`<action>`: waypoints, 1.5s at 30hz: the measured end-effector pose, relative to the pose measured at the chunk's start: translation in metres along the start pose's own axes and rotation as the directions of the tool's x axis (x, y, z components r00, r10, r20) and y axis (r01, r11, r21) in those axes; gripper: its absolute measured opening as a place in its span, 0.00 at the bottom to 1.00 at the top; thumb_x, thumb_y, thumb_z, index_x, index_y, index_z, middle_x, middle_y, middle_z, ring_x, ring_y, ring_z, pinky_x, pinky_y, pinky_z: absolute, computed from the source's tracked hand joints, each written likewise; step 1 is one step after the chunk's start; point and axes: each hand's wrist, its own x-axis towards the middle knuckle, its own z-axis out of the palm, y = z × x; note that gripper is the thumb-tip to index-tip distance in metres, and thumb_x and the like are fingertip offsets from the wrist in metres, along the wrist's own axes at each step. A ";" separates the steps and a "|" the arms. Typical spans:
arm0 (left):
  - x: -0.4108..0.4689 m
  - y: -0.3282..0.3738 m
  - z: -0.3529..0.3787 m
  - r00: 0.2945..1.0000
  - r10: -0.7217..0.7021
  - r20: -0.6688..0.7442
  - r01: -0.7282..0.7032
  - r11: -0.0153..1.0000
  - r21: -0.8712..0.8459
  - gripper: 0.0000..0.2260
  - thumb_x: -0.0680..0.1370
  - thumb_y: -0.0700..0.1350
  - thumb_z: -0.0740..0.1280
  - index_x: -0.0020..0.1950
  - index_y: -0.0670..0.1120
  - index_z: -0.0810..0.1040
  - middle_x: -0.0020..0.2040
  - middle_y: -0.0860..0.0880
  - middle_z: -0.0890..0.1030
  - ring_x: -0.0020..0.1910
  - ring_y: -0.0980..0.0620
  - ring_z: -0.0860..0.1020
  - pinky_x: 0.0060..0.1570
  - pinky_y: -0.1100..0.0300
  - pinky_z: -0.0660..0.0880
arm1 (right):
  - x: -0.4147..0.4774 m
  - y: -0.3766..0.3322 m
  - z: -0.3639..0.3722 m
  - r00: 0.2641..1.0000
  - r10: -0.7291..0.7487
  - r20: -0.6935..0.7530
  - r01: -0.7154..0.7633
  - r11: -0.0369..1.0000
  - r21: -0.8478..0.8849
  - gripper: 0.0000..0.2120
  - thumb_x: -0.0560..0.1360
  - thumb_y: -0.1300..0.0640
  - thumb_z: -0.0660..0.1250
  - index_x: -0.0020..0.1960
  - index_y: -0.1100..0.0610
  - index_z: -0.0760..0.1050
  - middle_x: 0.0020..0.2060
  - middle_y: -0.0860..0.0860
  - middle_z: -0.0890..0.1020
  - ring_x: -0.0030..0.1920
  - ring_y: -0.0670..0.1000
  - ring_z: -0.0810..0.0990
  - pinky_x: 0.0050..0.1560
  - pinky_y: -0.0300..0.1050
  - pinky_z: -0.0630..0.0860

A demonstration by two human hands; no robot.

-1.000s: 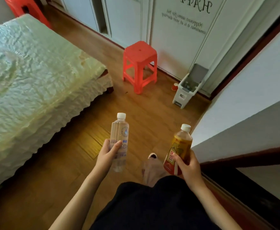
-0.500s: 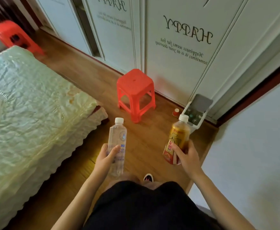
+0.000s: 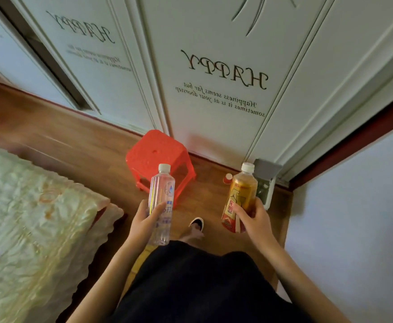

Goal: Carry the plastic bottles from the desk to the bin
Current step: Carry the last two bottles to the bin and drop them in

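A clear ribbed water bottle (image 3: pixel 161 203) is gripped by the left hand (image 3: pixel 144 220), a smooth amber tea bottle (image 3: pixel 238 199) by the right hand (image 3: pixel 253 217); the white bin (image 3: pixel 266 183) is seen just behind the tea bottle, a red plastic stool (image 3: pixel 153 152) left of it.

A clear plastic water bottle (image 3: pixel 161 203) with a white cap is held upright, left of the white bin (image 3: pixel 267 183). An amber tea bottle (image 3: pixel 239 197), white-capped, red-labelled, stands upright just before the bin.
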 end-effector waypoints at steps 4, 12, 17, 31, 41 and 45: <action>0.074 0.075 0.027 0.982 0.049 0.184 -0.071 0.991 0.113 0.21 0.74 0.57 0.69 0.59 0.45 0.72 0.51 0.40 0.81 0.46 0.44 0.83 0.39 0.56 0.80 | 0.043 -0.019 -0.008 0.985 0.083 -0.154 -0.077 0.996 0.048 0.20 0.74 0.51 0.69 0.62 0.47 0.65 0.50 0.37 0.75 0.49 0.40 0.77 0.51 0.37 0.77; 0.170 0.148 0.118 0.865 0.003 0.502 -0.204 0.915 0.347 0.14 0.76 0.53 0.68 0.55 0.46 0.72 0.49 0.45 0.83 0.43 0.45 0.85 0.39 0.52 0.82 | 0.081 -0.027 -0.045 0.864 0.288 -0.414 -0.247 0.957 0.152 0.26 0.76 0.49 0.67 0.70 0.52 0.62 0.56 0.46 0.73 0.57 0.49 0.73 0.63 0.49 0.71; 0.196 0.138 0.191 0.812 -0.098 0.575 -0.217 0.865 0.453 0.12 0.76 0.53 0.68 0.54 0.47 0.72 0.47 0.48 0.82 0.40 0.50 0.84 0.33 0.60 0.80 | 0.101 0.007 -0.075 0.799 0.336 -0.499 -0.270 0.941 0.202 0.33 0.69 0.41 0.67 0.70 0.52 0.64 0.59 0.46 0.75 0.58 0.49 0.76 0.56 0.40 0.74; 0.317 -0.085 0.394 0.826 -0.263 0.499 -0.121 0.782 0.611 0.12 0.74 0.55 0.69 0.55 0.51 0.76 0.45 0.53 0.81 0.42 0.54 0.81 0.34 0.67 0.75 | 0.269 0.263 -0.151 0.831 0.381 -0.406 -0.261 0.911 0.320 0.36 0.67 0.39 0.69 0.70 0.54 0.64 0.59 0.46 0.78 0.56 0.43 0.80 0.45 0.28 0.77; 0.409 -0.221 0.491 0.783 -0.266 0.562 -0.144 0.801 0.581 0.16 0.75 0.53 0.69 0.59 0.48 0.76 0.45 0.54 0.81 0.43 0.58 0.81 0.37 0.68 0.76 | 0.342 0.401 -0.153 0.880 0.342 -0.331 -0.216 0.907 0.363 0.26 0.69 0.47 0.68 0.65 0.48 0.66 0.57 0.42 0.78 0.52 0.34 0.80 0.43 0.29 0.78; 0.424 -0.247 0.510 0.767 -0.277 0.579 -0.129 0.817 0.561 0.20 0.74 0.56 0.69 0.62 0.48 0.74 0.51 0.50 0.81 0.47 0.52 0.82 0.40 0.64 0.78 | 0.345 0.417 -0.153 0.874 0.340 -0.346 -0.196 0.900 0.390 0.30 0.69 0.49 0.65 0.68 0.56 0.65 0.55 0.44 0.78 0.48 0.31 0.80 0.39 0.25 0.75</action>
